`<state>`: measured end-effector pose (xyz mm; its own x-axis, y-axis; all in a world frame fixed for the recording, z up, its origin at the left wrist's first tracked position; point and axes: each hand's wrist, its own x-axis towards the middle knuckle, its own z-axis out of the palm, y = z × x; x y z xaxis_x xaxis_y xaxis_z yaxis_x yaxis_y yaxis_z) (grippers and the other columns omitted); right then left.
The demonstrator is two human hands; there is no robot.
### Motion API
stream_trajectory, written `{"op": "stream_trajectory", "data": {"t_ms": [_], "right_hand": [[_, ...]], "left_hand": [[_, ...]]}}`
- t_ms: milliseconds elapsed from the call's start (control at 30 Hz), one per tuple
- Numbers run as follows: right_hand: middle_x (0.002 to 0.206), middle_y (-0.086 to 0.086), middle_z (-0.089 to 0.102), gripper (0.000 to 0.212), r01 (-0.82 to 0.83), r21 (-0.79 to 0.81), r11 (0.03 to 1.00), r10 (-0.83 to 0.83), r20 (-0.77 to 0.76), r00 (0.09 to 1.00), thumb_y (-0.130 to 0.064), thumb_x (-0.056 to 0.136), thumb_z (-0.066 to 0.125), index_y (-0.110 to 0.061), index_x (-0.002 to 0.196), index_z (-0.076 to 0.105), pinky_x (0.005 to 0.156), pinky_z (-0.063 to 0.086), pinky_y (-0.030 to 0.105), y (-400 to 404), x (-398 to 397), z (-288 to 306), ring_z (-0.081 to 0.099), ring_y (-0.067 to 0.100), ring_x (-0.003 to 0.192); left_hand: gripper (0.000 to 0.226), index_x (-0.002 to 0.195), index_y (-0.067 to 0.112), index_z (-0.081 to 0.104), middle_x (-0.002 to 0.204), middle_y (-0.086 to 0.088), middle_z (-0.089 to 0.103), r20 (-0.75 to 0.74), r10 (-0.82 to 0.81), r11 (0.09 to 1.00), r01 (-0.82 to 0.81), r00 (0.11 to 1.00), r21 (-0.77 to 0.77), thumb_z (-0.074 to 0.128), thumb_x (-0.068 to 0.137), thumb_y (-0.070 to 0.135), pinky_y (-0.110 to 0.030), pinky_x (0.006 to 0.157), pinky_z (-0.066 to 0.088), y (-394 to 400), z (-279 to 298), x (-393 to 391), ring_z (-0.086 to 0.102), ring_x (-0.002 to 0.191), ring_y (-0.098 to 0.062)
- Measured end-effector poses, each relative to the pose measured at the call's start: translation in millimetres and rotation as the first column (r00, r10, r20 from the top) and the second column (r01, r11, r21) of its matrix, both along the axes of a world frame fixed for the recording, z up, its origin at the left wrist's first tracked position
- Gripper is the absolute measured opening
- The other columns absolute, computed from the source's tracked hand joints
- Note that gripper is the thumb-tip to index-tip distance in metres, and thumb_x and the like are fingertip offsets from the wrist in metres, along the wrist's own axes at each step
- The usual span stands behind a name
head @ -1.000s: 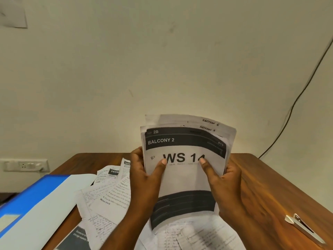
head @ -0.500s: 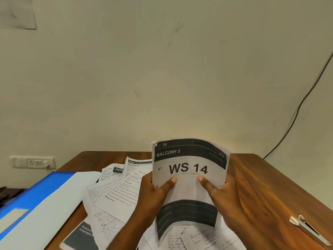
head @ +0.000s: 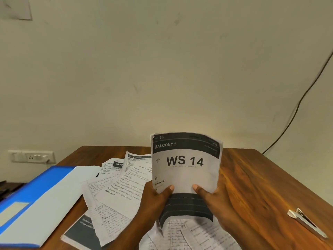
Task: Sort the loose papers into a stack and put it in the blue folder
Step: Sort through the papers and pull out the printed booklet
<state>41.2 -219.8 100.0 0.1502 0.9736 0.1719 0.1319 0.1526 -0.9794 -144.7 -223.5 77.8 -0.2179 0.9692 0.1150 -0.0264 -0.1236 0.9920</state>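
Head view: paper stack (head: 185,170) held upright above the wooden table (head: 252,186), long axis vertical, "WS 14" sheet facing the camera. Left hand (head: 158,201) and right hand (head: 214,201) grip its lower side edges, thumbs on front. Loose papers (head: 117,192) left of it; blue folder (head: 36,201) lies open at the table's left edge. Bare wood on the right, metal clip (head: 306,222) near the right edge.

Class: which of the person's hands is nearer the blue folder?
Left. The left hand grips the stack's folder-side edge; the right hand grips its far edge, away from the blue folder.
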Motion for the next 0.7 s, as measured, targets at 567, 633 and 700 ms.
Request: {"op": "stream_trajectory", "data": {"t_ms": [567, 633, 700], "right_hand": [[0.171, -0.001, 0.022, 0.112, -0.036, -0.047, 0.998, 0.038, 0.045, 0.998, -0.047, 0.080, 0.084, -0.024, 0.165, 0.015, 0.128, 0.024, 0.052, 16.6, -0.9, -34.7, 0.027, 0.033, 0.156], [0.172, 0.005, 0.019, 0.104, -0.057, -0.059, 0.997, 0.061, 0.067, 0.996, -0.038, 0.090, 0.080, -0.018, 0.165, 0.011, 0.128, 0.020, 0.049, 17.8, 0.5, -31.1, 0.022, 0.034, 0.158], [0.164, 0.007, 0.037, 0.089, -0.077, -0.068, 0.995, 0.080, 0.044, 0.996, -0.030, 0.091, 0.080, -0.016, 0.160, 0.026, 0.124, 0.031, 0.048, 18.8, 4.0, -25.6, 0.033, 0.034, 0.153]], "left_hand": [[0.044, 0.129, 0.023, 0.058, 0.116, -0.004, 0.073, 0.003, -0.053, 0.992, 0.053, 0.999, -0.111, 0.080, 0.091, 0.019, -0.033, 0.080, 0.064, 2.9, -23.5, -8.0, 0.072, 0.104, -0.022], [0.039, 0.123, 0.026, 0.060, 0.111, -0.002, 0.075, 0.018, -0.074, 0.989, 0.076, 0.997, -0.124, 0.080, 0.091, 0.016, -0.029, 0.075, 0.063, 5.0, -22.1, -11.8, 0.073, 0.100, -0.019], [0.039, 0.121, 0.026, 0.061, 0.111, -0.002, 0.075, 0.030, -0.089, 0.988, 0.092, 0.996, -0.126, 0.081, 0.090, 0.015, -0.025, 0.070, 0.061, 6.8, -19.6, -15.9, 0.072, 0.099, -0.019]]}}
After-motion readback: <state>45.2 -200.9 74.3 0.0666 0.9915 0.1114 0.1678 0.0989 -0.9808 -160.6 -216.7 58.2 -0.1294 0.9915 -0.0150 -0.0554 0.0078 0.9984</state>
